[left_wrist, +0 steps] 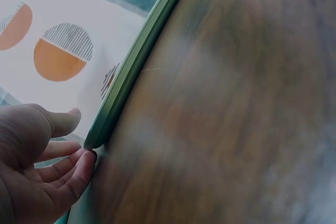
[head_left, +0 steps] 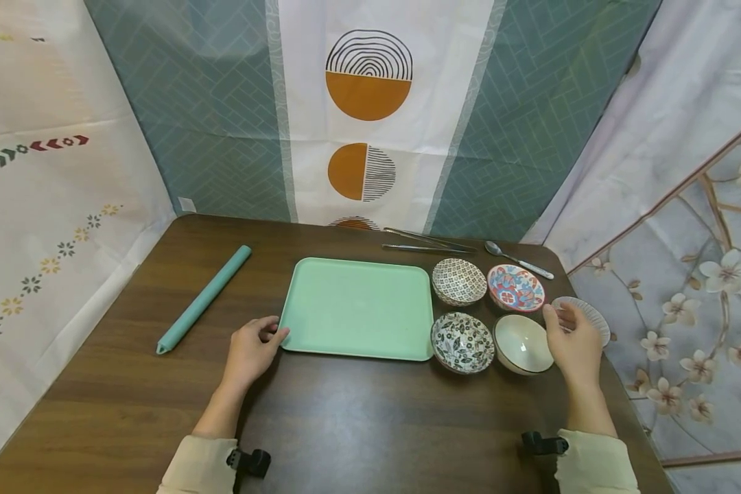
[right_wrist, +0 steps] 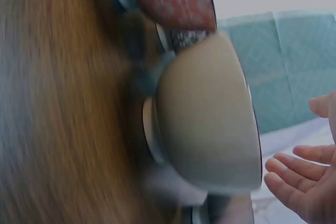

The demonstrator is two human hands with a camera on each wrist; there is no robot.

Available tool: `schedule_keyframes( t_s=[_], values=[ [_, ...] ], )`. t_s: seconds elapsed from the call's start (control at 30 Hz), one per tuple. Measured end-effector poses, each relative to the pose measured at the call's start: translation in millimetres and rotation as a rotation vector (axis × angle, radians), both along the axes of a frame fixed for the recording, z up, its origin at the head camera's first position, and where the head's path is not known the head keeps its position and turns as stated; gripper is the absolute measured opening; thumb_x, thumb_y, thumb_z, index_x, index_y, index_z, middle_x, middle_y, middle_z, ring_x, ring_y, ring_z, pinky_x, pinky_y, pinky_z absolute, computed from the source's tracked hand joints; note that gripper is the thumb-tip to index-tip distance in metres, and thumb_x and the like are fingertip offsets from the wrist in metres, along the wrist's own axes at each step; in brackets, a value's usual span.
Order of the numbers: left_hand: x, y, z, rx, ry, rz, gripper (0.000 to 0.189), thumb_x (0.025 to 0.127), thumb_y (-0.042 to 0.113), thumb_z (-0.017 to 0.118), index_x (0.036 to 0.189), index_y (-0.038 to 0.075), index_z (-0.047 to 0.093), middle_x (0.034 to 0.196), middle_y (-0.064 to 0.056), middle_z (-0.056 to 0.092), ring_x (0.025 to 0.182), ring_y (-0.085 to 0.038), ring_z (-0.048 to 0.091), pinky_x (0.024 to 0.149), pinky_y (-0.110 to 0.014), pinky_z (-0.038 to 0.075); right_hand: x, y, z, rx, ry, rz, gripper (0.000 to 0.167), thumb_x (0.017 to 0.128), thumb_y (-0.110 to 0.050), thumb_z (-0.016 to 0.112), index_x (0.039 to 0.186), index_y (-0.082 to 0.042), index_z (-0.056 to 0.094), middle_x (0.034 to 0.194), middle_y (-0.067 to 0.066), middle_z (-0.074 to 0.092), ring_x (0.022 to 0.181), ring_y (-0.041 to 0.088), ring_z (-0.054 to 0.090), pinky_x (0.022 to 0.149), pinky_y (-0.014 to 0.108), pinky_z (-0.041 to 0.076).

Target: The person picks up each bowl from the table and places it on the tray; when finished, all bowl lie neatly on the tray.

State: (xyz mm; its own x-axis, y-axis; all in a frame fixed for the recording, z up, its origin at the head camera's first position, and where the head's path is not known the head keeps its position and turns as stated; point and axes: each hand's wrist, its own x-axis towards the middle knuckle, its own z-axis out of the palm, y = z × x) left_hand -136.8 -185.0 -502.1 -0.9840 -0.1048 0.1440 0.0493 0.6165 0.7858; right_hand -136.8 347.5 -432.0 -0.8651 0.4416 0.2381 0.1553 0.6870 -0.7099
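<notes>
A light green rectangular tray (head_left: 357,309) lies flat on the brown table. My left hand (head_left: 251,348) is at its near left corner. In the left wrist view the fingertips (left_wrist: 84,167) touch the tray's corner, while the thumb stays apart above the rim. Over on the right, my right hand (head_left: 575,343) hovers beside a cream bowl (head_left: 523,344), partly covering a clear ribbed dish (head_left: 595,319). Its fingers (right_wrist: 291,174) are loosely spread near the bowl's rim in the right wrist view, with nothing held.
A black-and-white floral bowl (head_left: 462,343), a brown-patterned bowl (head_left: 460,282) and a red-and-blue bowl (head_left: 516,288) stand beside the tray. Behind them lie metal tongs (head_left: 429,242) and a spoon (head_left: 519,260). A rolled green mat (head_left: 204,300) lies at left.
</notes>
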Motion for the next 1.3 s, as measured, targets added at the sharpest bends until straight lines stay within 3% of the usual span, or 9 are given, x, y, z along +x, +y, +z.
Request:
schedule_keyframes(
  t_s=[0.1, 0.23, 0.43, 0.53, 0.6, 0.67, 0.73, 0.93, 1.3],
  values=[
    [-0.8, -0.5, -0.8, -0.002, -0.006, -0.005, 0.038, 0.093, 0.015, 0.076, 0.122, -0.008, 0.068, 0.105, -0.021, 0.07, 0.091, -0.034, 0.069, 0.079, -0.047, 0.057, 2.7, 12.5, -0.7, -0.003, -0.013, -0.034, 0.055, 0.103, -0.036, 0.055, 0.138, 0.006, 0.055, 0.124, 0.025, 0.066, 0.099, 0.016, 0.062, 0.076, 0.007, 0.038],
    [-0.8, -1.1, -0.5, -0.005, -0.013, -0.013, 0.038, 0.092, 0.013, 0.076, 0.122, -0.009, 0.068, 0.105, -0.022, 0.07, 0.091, -0.034, 0.069, 0.079, -0.047, 0.057, 5.4, 29.6, -5.9, -0.002, 0.032, -0.073, 0.054, 0.101, -0.031, 0.058, 0.135, 0.01, 0.056, 0.118, 0.029, 0.066, 0.082, -0.011, 0.045, 0.071, 0.003, 0.036],
    [-1.5, -1.7, -0.6, -0.009, -0.031, -0.02, 0.039, 0.092, 0.012, 0.077, 0.123, -0.009, 0.067, 0.106, -0.022, 0.07, 0.093, -0.034, 0.069, 0.079, -0.047, 0.057, 8.8, 51.7, -16.2, 0.029, 0.063, -0.152, 0.051, 0.1, -0.029, 0.058, 0.132, 0.011, 0.058, 0.116, 0.03, 0.066, 0.078, -0.015, 0.039, 0.071, 0.005, 0.033],
    [-1.9, -1.9, -0.4, -0.013, -0.033, -0.021, 0.039, 0.092, 0.012, 0.077, 0.123, -0.009, 0.067, 0.106, -0.022, 0.07, 0.093, -0.034, 0.069, 0.079, -0.047, 0.057, 10.7, 59.6, -19.9, 0.076, 0.057, -0.206, 0.05, 0.1, -0.031, 0.058, 0.13, 0.009, 0.06, 0.116, 0.028, 0.066, 0.082, 0.001, 0.051, 0.072, 0.015, 0.035],
    [-2.3, -2.1, -0.4, -0.015, -0.033, -0.023, 0.039, 0.092, 0.012, 0.077, 0.123, -0.009, 0.067, 0.106, -0.021, 0.07, 0.092, -0.034, 0.069, 0.08, -0.047, 0.057, 12.0, 64.8, -22.7, 0.101, 0.073, -0.222, 0.048, 0.099, -0.029, 0.059, 0.127, 0.01, 0.061, 0.114, 0.03, 0.066, 0.088, 0.02, 0.059, 0.08, 0.027, 0.041],
    [-2.2, -2.4, -0.3, -0.018, -0.032, -0.025, 0.038, 0.092, 0.013, 0.076, 0.123, -0.008, 0.068, 0.106, -0.021, 0.07, 0.092, -0.034, 0.069, 0.079, -0.046, 0.057, 13.3, 69.8, -26.3, 0.117, 0.097, -0.218, 0.045, 0.098, -0.024, 0.061, 0.124, 0.013, 0.061, 0.113, 0.033, 0.064, 0.099, 0.04, 0.058, 0.091, 0.043, 0.04],
    [-1.8, -2.8, -0.5, -0.021, -0.035, -0.028, 0.038, 0.092, 0.014, 0.076, 0.123, -0.008, 0.068, 0.106, -0.021, 0.071, 0.092, -0.034, 0.069, 0.078, -0.046, 0.057, 15.0, 74.4, -30.4, 0.133, 0.106, -0.201, 0.043, 0.096, -0.021, 0.061, 0.12, 0.015, 0.059, 0.112, 0.037, 0.061, 0.106, 0.051, 0.053, 0.097, 0.057, 0.033],
    [-1.7, -3.7, -1.1, -0.022, -0.046, -0.032, 0.039, 0.093, 0.016, 0.075, 0.124, -0.007, 0.067, 0.106, -0.018, 0.071, 0.092, -0.032, 0.068, 0.076, -0.042, 0.057, 15.1, 85.5, -43.1, 0.198, 0.051, -0.186, 0.04, 0.095, -0.02, 0.061, 0.111, 0.017, 0.059, 0.105, 0.039, 0.058, 0.102, 0.059, 0.049, 0.096, 0.066, 0.03],
    [-1.0, -5.6, -2.7, -0.007, -0.048, -0.041, 0.037, 0.093, 0.013, 0.075, 0.123, -0.007, 0.068, 0.106, -0.019, 0.07, 0.093, -0.032, 0.068, 0.078, -0.044, 0.057, 4.5, 93.4, -45.3, 0.158, -0.092, -0.253, 0.042, 0.097, -0.02, 0.049, 0.111, 0.016, 0.064, 0.114, 0.045, 0.055, 0.106, 0.068, 0.044, 0.087, 0.072, 0.034]
  ],
)
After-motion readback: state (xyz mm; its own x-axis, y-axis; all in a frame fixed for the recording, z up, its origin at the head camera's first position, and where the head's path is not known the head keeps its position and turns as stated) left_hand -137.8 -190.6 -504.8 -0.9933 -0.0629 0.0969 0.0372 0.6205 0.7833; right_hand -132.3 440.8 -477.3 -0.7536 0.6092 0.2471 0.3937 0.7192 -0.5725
